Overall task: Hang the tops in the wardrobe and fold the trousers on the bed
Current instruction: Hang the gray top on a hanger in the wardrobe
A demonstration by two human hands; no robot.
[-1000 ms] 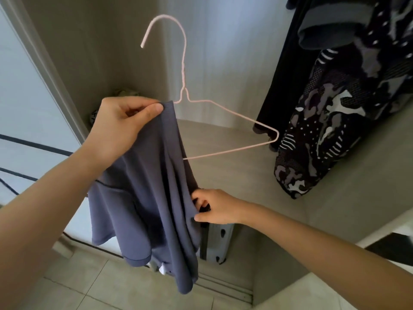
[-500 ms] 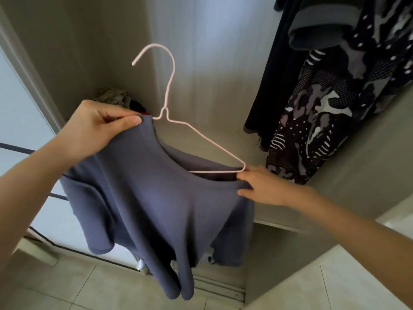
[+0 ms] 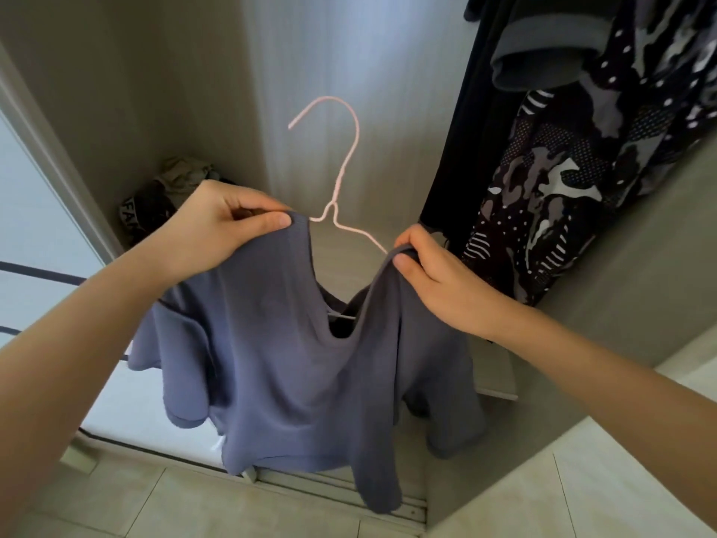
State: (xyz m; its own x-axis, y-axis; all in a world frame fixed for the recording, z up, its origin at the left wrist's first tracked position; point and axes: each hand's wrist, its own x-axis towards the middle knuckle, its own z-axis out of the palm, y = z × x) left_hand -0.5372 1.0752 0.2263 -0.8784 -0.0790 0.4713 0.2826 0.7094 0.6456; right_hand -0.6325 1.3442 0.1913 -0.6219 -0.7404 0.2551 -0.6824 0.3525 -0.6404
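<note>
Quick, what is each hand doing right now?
Left hand: pinches the blue top at one shoulder.
Right hand: grips the other shoulder by the pink hanger.

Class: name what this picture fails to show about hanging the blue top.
Head view:
Wardrobe rail: beyond the top edge.
Pink hanger: arms mostly hidden inside the blue top.
Lettering on the dark bundle: partly covered by the left hand.
Hanging clothes: cut off top and right.

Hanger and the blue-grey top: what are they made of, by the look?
Hanger: thin wire, probably metal, with a matte pale pink coating; the twisted neck below the hook suggests bent wire. Top: soft knit, possibly cotton or a blend, matte blue-grey; it drapes in limp folds with no sheen.
</note>
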